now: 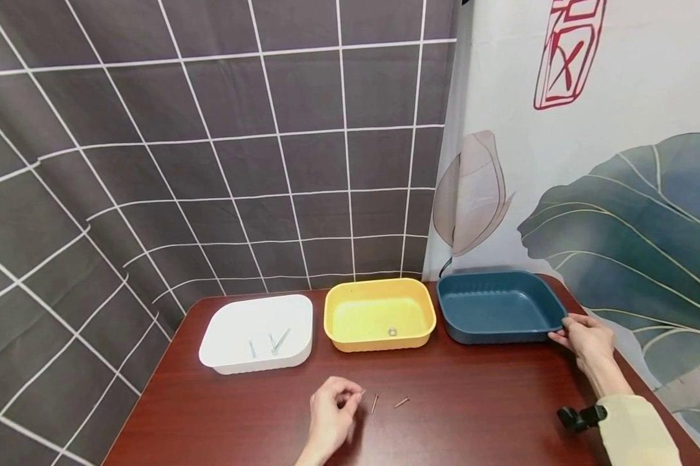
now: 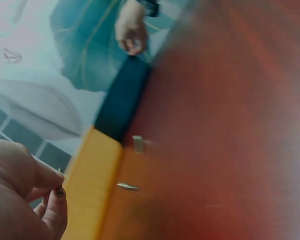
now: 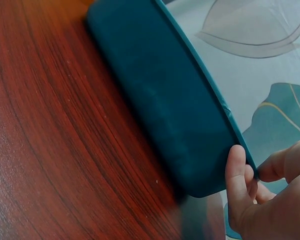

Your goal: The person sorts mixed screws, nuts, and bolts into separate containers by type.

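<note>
My left hand is above the front middle of the table, thumb and fingertips pinching a small screw that is mostly hidden by them. Just right of it, two more screws lie apart on the wood. With the right hand I grip the near right corner of the blue tray, thumb and fingers on either side of its rim. The white tray on the left contains several thin screws. In the yellow tray, a small round metal nut sits near the front wall.
All three trays stand in a row along the back of the reddish-brown table. Behind them hang a dark gridded curtain and a pale leaf-patterned cloth. A black wrist device is strapped by the right sleeve.
</note>
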Demonstrator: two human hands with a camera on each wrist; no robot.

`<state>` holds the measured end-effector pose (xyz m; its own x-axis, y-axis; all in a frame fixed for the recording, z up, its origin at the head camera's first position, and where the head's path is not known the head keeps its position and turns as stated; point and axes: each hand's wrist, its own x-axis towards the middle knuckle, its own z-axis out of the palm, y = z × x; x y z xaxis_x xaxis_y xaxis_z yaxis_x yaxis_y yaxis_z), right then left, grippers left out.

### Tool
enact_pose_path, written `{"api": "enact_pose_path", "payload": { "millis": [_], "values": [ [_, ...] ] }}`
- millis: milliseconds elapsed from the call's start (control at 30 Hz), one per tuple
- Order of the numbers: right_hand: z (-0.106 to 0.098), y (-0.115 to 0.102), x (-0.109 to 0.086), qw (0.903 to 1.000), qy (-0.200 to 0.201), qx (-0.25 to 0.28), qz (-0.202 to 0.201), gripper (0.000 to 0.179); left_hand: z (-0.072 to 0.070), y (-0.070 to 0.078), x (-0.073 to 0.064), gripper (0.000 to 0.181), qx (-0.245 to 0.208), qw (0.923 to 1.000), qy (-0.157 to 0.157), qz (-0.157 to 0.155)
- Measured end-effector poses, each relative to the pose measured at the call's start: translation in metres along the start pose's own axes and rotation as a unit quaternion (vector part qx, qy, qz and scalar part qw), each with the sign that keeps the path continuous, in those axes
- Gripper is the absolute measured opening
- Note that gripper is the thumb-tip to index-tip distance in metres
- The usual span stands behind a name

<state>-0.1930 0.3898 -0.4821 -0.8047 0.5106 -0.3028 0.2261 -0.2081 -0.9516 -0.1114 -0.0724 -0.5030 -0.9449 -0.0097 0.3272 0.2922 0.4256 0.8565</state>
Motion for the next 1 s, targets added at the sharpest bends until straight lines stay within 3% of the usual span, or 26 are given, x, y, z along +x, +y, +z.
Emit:
{"api": "enact_pose_path", "payload": {
  "millis": [133,267,833,1000],
  "values": [
    [-0.001,0.000,0.001,1.0000,0.004,0.006,0.001,0.017,-0.004,0.014,0.024,0.015,-0.047,0.9985,-0.010,-0.025],
    [-0.001,0.000,0.000,1.0000,0.004,0.002,-0.002,0.020,0.000,0.023,0.041,0.013,-0.078,0.9967,-0.009,-0.019],
    [0.001,0.001,0.000,0.9999,0.003,0.001,-0.015,0.020,0.037,0.053,0.075,0.008,-0.151,0.9880,-0.031,0.013],
    [0.001,0.002,0.000,0.9997,0.003,-0.006,-0.023,0.022,0.055,0.062,0.088,0.008,-0.131,0.9903,-0.032,0.032]
  ]
}}
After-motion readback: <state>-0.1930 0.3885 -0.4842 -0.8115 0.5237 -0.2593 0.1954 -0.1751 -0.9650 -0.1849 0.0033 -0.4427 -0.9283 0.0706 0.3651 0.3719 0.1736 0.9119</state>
